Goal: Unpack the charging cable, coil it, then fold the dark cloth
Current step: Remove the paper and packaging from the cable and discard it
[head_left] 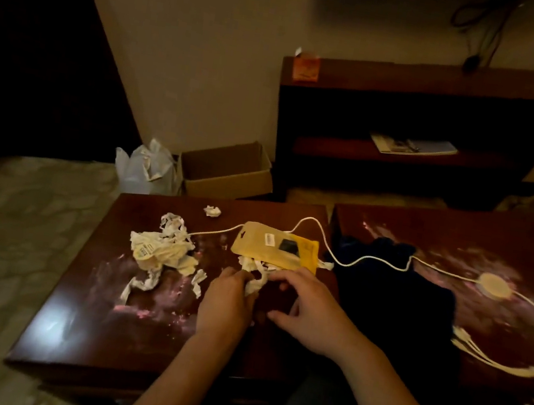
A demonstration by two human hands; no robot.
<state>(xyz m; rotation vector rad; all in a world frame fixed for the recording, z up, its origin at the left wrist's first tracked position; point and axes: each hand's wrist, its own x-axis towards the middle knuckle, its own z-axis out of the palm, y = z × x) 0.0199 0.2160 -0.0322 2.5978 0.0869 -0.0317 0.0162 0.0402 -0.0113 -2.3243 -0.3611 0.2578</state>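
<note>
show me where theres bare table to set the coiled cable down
Freest: near-left corner of the left table, below the torn paper scraps. Crowded: centre by the yellow pouch and both hands, and the dark cloth with the cable strung across it.

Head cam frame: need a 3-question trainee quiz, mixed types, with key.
1. True or false: the white cable lies fully coiled.
2. The yellow pouch lies: A) on the dark cloth B) on the left table, beside the cloth C) in the cardboard box.
3. What is the left hand pinching?

Key: 1. False; it trails uncoiled over the dark cloth and both tables. 2. B. 3. A crumpled white paper strip, right hand close by.
</note>
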